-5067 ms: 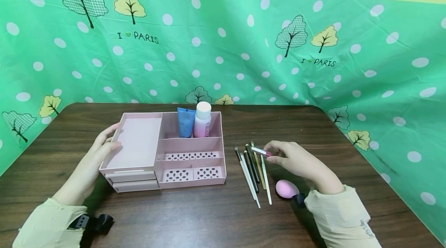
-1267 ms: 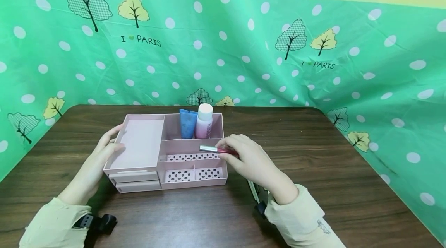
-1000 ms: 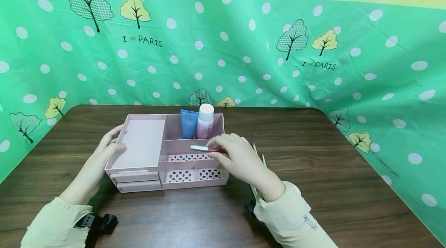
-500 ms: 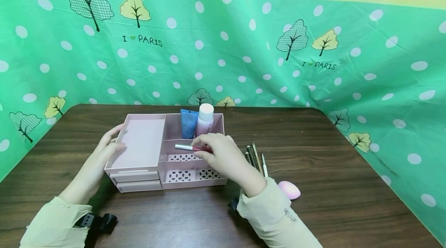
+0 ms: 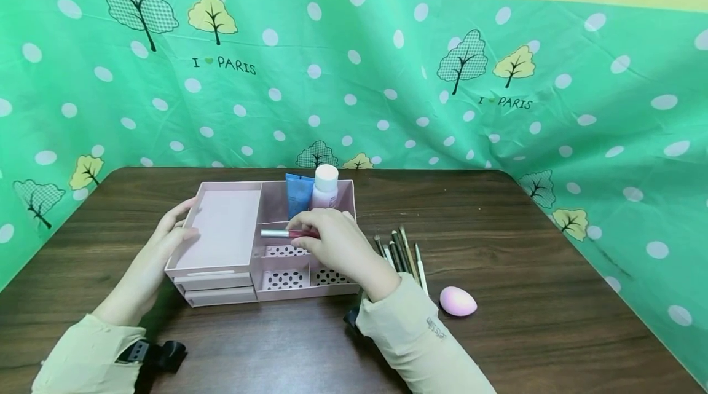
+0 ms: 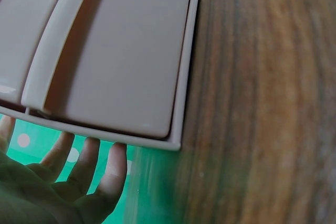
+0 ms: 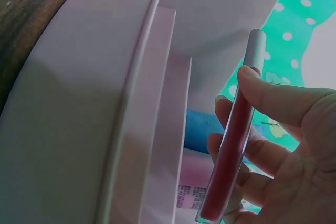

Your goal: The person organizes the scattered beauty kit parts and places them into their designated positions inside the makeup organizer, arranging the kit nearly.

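Note:
In the head view my right hand (image 5: 334, 240) pinches a lip gloss tube (image 5: 275, 233) above the middle compartment of a pink makeup organizer (image 5: 224, 228). The right wrist view shows the lip gloss (image 7: 231, 156) with its silver cap and clear red body between thumb and fingers. At the organizer's left side, my left hand (image 5: 160, 252) holds on, thumb over the top rim. Its fingertips meet the side wall in the left wrist view, near the drawers (image 6: 121, 51). A blue squeeze tube (image 5: 298, 194) and a white-capped bottle (image 5: 325, 188) stand in the back compartment, partly hidden by my right hand.
Several makeup brushes (image 5: 406, 252) lie right of the organizer, partly covered by my right sleeve. A pink makeup sponge (image 5: 458, 301) rests on the dark wooden table (image 5: 553, 320) beyond them. A green patterned cloth (image 5: 354, 74) hangs behind the table.
My right hand has carried the lip gloss left from above the brushes to over the organizer. The brushes and sponge show again as the sleeve moves off them. My left hand stays at the organizer.

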A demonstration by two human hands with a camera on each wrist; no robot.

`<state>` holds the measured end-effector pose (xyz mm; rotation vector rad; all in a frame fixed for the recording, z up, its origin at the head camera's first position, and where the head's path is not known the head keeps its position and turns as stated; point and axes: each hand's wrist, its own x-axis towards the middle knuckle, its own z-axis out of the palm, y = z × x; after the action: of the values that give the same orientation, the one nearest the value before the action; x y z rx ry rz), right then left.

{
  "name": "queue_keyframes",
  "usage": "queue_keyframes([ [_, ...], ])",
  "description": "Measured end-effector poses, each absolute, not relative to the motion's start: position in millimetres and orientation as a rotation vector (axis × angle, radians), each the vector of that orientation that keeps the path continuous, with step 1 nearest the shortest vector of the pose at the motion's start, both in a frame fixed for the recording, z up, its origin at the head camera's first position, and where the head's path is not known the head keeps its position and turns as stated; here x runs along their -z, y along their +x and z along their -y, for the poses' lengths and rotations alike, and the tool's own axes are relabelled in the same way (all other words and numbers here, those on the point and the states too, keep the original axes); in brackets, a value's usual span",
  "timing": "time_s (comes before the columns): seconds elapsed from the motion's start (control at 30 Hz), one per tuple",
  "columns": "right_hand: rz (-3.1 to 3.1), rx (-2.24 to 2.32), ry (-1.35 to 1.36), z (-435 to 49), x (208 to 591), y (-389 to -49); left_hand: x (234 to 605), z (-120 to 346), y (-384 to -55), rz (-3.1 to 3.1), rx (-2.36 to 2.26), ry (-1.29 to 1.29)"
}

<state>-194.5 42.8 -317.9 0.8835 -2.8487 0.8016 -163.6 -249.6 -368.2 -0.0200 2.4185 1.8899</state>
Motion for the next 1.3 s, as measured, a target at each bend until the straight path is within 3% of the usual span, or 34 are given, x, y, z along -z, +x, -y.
queue_keyframes([
  [1.3, 3.004, -0.658, 0.870, -46.1, 338.6, -207.9, 370.1, 250.6, -164.7, -2.413, -1.889, -0.006],
])
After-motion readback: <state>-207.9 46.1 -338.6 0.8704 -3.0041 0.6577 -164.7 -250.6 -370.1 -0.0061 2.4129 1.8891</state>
